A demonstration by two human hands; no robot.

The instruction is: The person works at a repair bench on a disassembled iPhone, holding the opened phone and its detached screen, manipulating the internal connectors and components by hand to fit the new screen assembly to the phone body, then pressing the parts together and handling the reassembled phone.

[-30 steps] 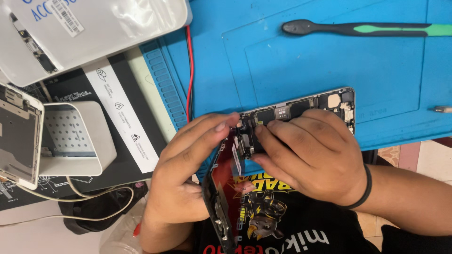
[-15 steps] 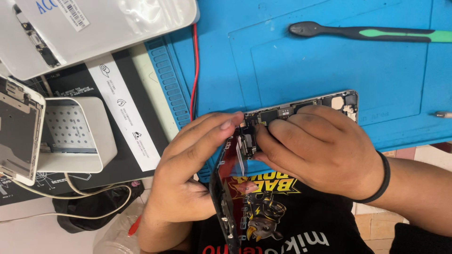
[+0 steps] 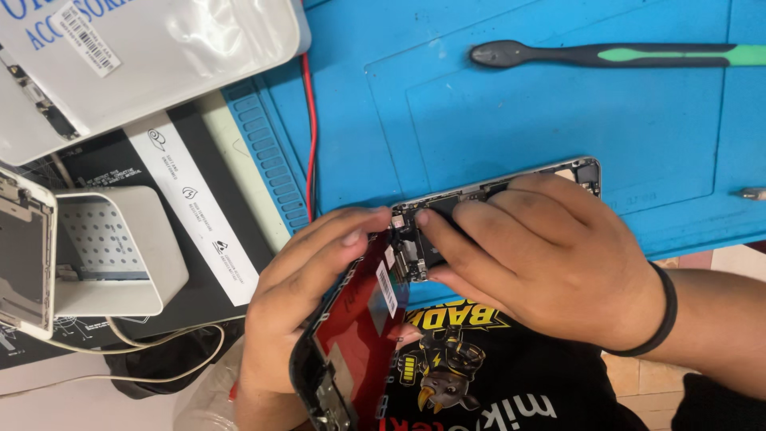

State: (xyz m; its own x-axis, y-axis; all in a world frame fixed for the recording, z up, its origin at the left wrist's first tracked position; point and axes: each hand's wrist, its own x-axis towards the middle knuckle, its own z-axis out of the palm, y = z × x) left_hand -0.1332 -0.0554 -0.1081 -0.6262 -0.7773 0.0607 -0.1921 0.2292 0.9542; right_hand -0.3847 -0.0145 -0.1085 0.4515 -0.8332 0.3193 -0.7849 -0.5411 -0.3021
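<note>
Two bare hands worked over an opened phone at the near edge of a blue mat (image 3: 511,120) on the desk. The right hand (image 3: 550,255) lay across the phone body (image 3: 495,191), a slim silver-edged shell with its circuit parts exposed, and its grip was closed over that shell, fingertips (image 3: 435,217) pressing at the open end. The left hand (image 3: 311,295) held the detached screen panel (image 3: 351,343), black-framed with a red inner face, tilted up on edge just beside the body; its fingers curled round the panel, and its fingertips met the right hand's at the joint between the two parts. A dark band sat on the right wrist.

Farther back on the mat lay a black tool with a green handle (image 3: 606,54), well apart from the hands. A red wire (image 3: 309,120) ran along the mat's left border. To the left stood a white box-shaped unit (image 3: 120,247) with a dotted plate, another pale phone shell (image 3: 24,255) beside it, and a white plastic pouch (image 3: 152,56) above.
</note>
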